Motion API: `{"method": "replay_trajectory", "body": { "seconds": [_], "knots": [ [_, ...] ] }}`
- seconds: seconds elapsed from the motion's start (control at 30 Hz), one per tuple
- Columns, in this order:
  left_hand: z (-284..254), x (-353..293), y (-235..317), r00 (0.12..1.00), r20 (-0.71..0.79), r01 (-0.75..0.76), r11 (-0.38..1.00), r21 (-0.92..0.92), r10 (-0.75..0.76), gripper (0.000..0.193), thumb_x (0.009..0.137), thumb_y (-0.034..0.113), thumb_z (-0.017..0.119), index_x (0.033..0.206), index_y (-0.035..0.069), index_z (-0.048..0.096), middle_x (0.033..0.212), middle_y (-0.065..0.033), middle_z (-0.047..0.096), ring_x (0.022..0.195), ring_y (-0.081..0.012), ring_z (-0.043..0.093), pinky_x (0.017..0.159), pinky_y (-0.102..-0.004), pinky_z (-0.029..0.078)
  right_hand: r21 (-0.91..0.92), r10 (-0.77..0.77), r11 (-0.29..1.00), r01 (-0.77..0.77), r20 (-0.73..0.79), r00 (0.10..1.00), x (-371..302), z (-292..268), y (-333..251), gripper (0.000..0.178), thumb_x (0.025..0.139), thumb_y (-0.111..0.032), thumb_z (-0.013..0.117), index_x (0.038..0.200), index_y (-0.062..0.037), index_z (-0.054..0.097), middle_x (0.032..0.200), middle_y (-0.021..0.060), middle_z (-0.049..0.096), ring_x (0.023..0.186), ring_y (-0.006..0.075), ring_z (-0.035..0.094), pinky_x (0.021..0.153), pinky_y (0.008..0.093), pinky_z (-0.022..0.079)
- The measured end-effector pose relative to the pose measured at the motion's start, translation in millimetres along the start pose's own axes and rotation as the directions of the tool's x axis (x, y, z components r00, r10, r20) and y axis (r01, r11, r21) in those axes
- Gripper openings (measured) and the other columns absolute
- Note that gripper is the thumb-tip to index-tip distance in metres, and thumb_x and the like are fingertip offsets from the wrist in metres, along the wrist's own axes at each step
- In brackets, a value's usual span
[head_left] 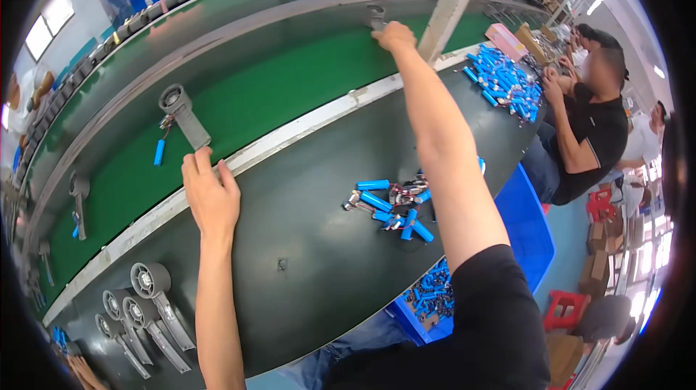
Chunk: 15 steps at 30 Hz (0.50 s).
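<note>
My left hand (212, 191) is at the near rim of the green conveyor belt (275, 96), fingers stretched out and thumb apart. Its fingertips are at the handle end of a grey handheld fan housing (190, 123), which lies on the belt with a blue battery (159, 152) wired beside it. Far out over the belt, my right hand (396, 37) has its fingers closed around the lower part of another grey fan housing (375, 16). Below my right forearm, several blue batteries with wired motors (391, 205) lie in a loose pile on the dark table.
Several grey fan housings (148, 310) stand at the table's left. A larger battery heap (504, 78) lies at the right, near a seated co-worker (591, 114). A pale upright post (451, 9) rises beside my right hand. Blue bins (533, 227) stand below the table edge.
</note>
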<state>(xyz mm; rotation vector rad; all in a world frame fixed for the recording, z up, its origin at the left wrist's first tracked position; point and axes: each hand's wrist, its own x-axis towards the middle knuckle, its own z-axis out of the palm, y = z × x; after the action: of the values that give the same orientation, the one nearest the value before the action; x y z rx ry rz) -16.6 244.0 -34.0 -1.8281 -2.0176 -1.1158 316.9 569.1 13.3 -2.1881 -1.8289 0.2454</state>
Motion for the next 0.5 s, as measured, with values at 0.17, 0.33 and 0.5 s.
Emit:
{"method": "replay_trajectory", "body": {
  "seconds": [0.17,0.33,0.5],
  "knots": [
    [6,5,3,1.000,-0.010,-0.024,0.999,-0.038,0.024,0.023,0.090,0.005,0.059,0.111,0.000,0.054,0.103,-0.0184,0.055,0.096,-0.0385,0.055,0.080,-0.0470,0.046,0.362,0.049,0.925,-0.113,0.180,0.982,4,8,-5,0.046,0.080,-0.043,0.074,0.101,-0.0033,0.066,0.080,0.0146,0.066,0.055,0.0175,0.059,0.045,0.0319,0.045],
    [9,2,-9,0.984,-0.127,-0.140,0.986,-0.092,0.127,0.018,0.090,0.008,0.059,0.106,0.002,0.058,0.101,-0.0188,0.058,0.097,-0.0395,0.056,0.083,-0.0475,0.046,0.891,-0.335,0.169,-0.422,0.454,0.825,-90,-7,-34,0.022,0.096,-0.031,0.061,0.091,-0.0133,0.050,0.061,-0.0080,0.037,0.045,0.0037,0.030,0.037,0.0209,0.022],
    [-17,-17,16,0.991,-0.129,-0.076,0.941,-0.330,0.035,0.017,0.096,0.018,0.060,0.099,0.002,0.063,0.096,-0.0148,0.061,0.093,-0.0325,0.058,0.082,-0.0395,0.045,0.876,-0.532,0.241,-0.417,0.479,0.698,-284,-52,-21,0.029,0.105,-0.032,0.046,0.082,-0.0151,0.046,0.059,-0.0082,0.034,0.045,0.0037,0.028,0.041,0.0217,0.024]
  ]
}}
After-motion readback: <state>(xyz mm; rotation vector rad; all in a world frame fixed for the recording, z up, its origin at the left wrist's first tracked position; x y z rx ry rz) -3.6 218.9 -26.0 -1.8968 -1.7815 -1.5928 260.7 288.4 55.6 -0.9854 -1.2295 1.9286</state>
